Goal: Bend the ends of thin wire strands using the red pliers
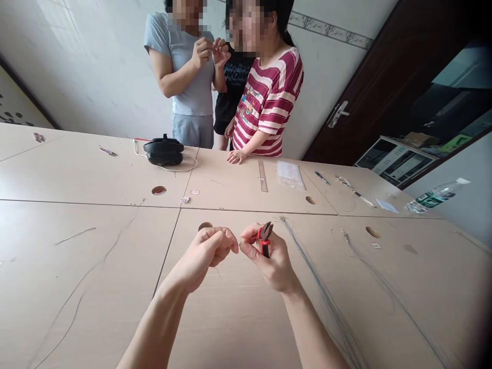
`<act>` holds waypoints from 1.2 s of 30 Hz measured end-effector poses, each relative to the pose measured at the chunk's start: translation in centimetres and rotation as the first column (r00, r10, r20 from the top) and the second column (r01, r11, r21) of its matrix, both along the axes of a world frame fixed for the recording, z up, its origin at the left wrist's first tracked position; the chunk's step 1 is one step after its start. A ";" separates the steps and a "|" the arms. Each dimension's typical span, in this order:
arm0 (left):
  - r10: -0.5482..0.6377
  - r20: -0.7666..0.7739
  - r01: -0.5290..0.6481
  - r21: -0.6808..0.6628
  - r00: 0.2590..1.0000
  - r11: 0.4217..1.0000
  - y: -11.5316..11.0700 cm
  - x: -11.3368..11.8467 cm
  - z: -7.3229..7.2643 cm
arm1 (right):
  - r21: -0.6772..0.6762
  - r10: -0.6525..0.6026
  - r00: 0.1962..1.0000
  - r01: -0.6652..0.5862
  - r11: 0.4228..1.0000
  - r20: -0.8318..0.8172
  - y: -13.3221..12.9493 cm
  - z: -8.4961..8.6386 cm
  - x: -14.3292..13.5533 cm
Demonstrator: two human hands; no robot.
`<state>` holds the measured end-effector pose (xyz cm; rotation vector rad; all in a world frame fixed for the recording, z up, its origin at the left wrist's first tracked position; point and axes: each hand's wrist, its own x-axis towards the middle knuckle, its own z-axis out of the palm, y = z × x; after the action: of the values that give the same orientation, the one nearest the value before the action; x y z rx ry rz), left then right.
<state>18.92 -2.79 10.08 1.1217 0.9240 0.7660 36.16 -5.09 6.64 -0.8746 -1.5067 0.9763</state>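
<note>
Above the middle of the table, my left hand is closed in a pinch on a thin wire, most of it hidden by the fingers. A faint bit of wire hangs just below that hand. My right hand is wrapped round cutting pliers with red and black handles, their jaws pointing up and away. The right thumb and forefinger also come together close to the left fingertips, at the wire. To the right lies a bundle of long thin wires, its tips gathered at the far end.
Another wire bundle lies farther right, and loose wires trail on the left. Beyond are a black case, a ruler, a plastic bag and a bottle. Several people stand across the table; one rests a hand on it.
</note>
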 end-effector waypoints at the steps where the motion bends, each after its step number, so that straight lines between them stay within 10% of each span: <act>1: -0.004 0.004 0.004 -0.001 1.000 1.000 0.0 0.0 0.0 | -0.013 0.008 1.000 -0.008 1.000 -0.007 0.0 0.0 0.0; 36: 0.010 -0.172 0.016 0.146 0.985 0.989 -0.5 0.0 0.3 | 0.066 -0.062 0.984 0.052 0.996 0.165 -0.6 0.8 0.3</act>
<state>18.93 -3.28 10.37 1.3345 1.0226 0.7528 36.48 -5.65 7.45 -0.9696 -1.6358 0.8265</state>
